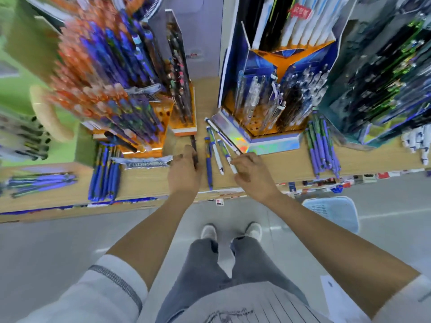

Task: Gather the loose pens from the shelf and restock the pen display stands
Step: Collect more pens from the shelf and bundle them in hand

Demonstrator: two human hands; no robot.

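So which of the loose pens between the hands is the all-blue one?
The blue pen just right of the left hand, reaching nearest the front of the shelf; its neighbours have white barrels.

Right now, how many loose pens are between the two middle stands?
5: dark pen in the left hand, blue pen beside it, white pen next, green-white pen pinched by the right hand, thin pen along the stand. Hands may hide more.

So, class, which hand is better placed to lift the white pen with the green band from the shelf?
Right. The right hand has its fingertips on that white pen, while the left hand grips a dark pen and sits farther off, beyond the blue pen.
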